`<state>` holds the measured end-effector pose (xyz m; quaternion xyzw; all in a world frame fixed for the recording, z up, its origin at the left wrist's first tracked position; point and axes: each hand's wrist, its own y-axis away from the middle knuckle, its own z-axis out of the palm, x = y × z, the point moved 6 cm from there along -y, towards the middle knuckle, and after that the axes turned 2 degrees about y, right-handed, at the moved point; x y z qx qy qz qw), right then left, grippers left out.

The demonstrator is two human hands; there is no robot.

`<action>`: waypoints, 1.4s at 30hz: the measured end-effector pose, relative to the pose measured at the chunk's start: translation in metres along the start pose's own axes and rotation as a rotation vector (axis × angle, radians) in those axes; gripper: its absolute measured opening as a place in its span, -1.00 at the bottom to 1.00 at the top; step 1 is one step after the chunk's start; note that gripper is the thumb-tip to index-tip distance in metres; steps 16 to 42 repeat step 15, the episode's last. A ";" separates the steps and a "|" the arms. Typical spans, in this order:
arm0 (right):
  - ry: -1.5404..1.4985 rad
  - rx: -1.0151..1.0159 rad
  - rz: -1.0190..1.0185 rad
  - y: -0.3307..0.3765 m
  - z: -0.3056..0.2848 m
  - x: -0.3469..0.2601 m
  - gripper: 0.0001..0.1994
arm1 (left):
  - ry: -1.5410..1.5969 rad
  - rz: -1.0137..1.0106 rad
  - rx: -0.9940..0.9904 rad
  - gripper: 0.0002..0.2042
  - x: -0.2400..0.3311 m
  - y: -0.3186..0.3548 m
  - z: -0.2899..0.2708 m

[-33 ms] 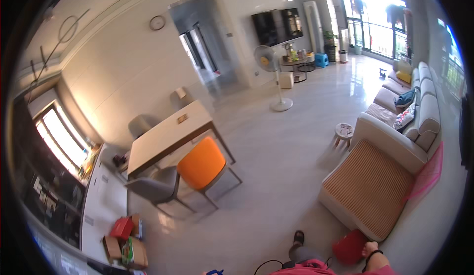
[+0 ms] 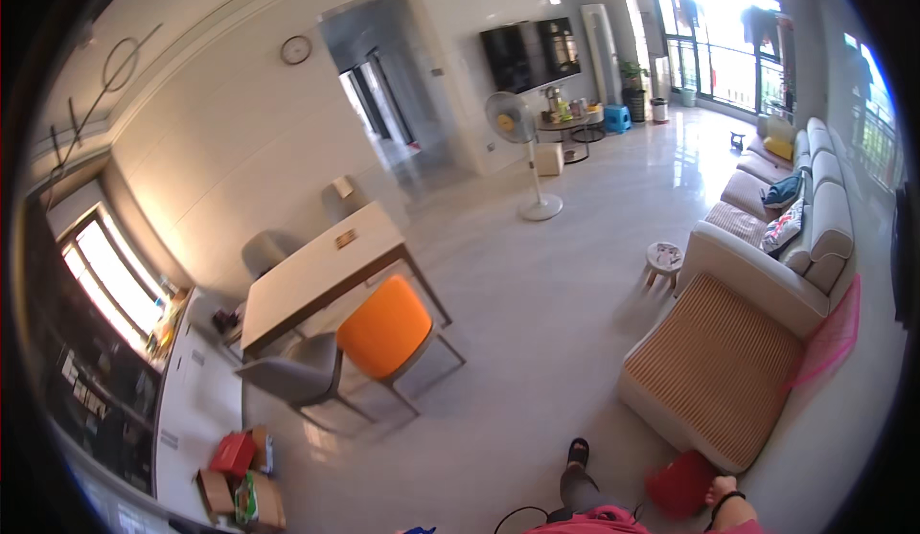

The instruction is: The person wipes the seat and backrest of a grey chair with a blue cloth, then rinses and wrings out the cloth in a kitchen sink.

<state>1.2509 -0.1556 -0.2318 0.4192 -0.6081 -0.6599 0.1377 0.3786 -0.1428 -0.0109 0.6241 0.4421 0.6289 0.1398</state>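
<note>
My right hand [image 2: 724, 489], with a dark band at the wrist, is at the lower right. Its fingers are curled closed; what is in them, if anything, is hidden. Right beside it, by the front corner of the couch's chaise, is a red object [image 2: 680, 484] whose kind I cannot make out. Whether the hand touches it I cannot tell. A sliver of a blue thing [image 2: 420, 531] shows at the bottom edge, left of my body. My left hand is cut off below the picture. One foot in a dark sandal [image 2: 577, 454] is on the floor ahead of me.
A pale couch with a slatted mat [image 2: 714, 371] lines the right side, a small round stool [image 2: 663, 260] beside it. An orange chair [image 2: 385, 327] and a grey chair stand at the table [image 2: 326, 271]. A fan [image 2: 541, 206] stands farther off. Cardboard boxes [image 2: 259, 500] lie lower left.
The view has shifted slightly, so the table and chairs appear a little farther left. My foot shows higher in the picture. Less of the blue thing is visible. My right hand stays closed.
</note>
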 end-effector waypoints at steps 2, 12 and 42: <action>-0.111 0.116 -0.006 -0.028 -0.044 -0.025 -0.80 | -0.054 -0.097 -0.141 -0.79 0.036 -0.059 0.056; 0.619 0.081 -0.640 0.000 0.401 -0.353 -0.79 | -0.029 -0.163 -0.339 -0.67 0.259 -0.217 0.199; 0.371 -0.259 -0.706 0.053 0.559 -0.469 -0.76 | -0.203 -0.071 -0.360 -0.65 0.322 -0.276 0.243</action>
